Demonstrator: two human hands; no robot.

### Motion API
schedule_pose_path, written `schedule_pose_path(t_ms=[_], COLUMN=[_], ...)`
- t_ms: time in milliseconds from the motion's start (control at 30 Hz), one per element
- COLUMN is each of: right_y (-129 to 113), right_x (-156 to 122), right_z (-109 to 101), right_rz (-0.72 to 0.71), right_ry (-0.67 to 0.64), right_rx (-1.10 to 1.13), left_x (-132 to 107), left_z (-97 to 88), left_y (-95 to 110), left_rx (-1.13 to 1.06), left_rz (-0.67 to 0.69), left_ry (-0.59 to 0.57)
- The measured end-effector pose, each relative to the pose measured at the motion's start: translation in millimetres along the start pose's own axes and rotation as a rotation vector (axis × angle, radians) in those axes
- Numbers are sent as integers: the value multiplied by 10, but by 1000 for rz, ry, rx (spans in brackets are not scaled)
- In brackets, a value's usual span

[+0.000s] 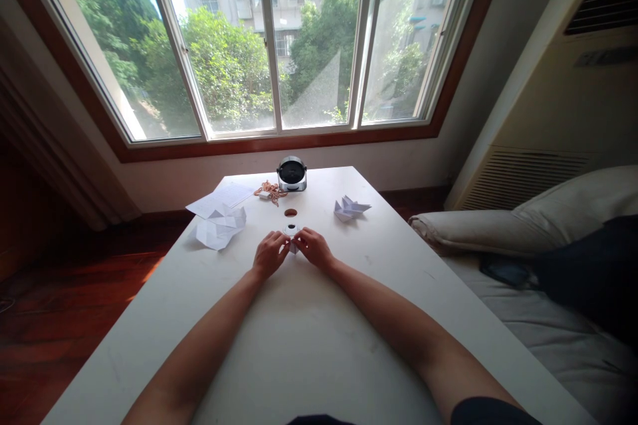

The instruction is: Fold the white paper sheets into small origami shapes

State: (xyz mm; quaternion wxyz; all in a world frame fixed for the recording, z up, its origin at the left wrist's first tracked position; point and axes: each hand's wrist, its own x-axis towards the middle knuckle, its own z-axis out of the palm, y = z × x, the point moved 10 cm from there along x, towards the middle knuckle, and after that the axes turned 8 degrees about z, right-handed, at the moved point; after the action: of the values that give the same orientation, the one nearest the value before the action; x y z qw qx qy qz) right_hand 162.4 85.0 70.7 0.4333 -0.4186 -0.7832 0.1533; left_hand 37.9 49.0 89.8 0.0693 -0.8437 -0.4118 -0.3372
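Observation:
Both my hands meet in the middle of the white table (309, 339). My left hand (270, 254) and my right hand (313, 248) have their fingers curled and pinched on a small folded white paper piece (293, 246) held between them just above the tabletop. A small round white object with a dark centre (292, 230) lies right behind my fingers. A finished folded paper figure (350, 208) rests to the right, beyond my right hand.
Crumpled and folded white sheets (219, 222) lie at the table's left. A small round silver device (292, 174), an orange cord (269, 190) and a brown disc (290, 212) sit at the far edge. A bed with a pillow (523, 219) adjoins the right side.

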Motion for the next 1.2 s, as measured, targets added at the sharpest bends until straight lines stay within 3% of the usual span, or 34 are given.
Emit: schedule_pose_path(t_ms=[367, 767, 1200], right_y=[-9, -69, -130], right_x=[-7, -14, -36], right_z=[39, 65, 34], right_rz=[-21, -62, -64], right_ry=[-44, -60, -63], right_rx=[42, 19, -26], left_x=[-49, -26, -4], left_z=[64, -48, -40], left_y=[-93, -30, 3], left_rx=[-71, -87, -71], left_rz=[-96, -64, -91], left_ry=[-25, 35, -9])
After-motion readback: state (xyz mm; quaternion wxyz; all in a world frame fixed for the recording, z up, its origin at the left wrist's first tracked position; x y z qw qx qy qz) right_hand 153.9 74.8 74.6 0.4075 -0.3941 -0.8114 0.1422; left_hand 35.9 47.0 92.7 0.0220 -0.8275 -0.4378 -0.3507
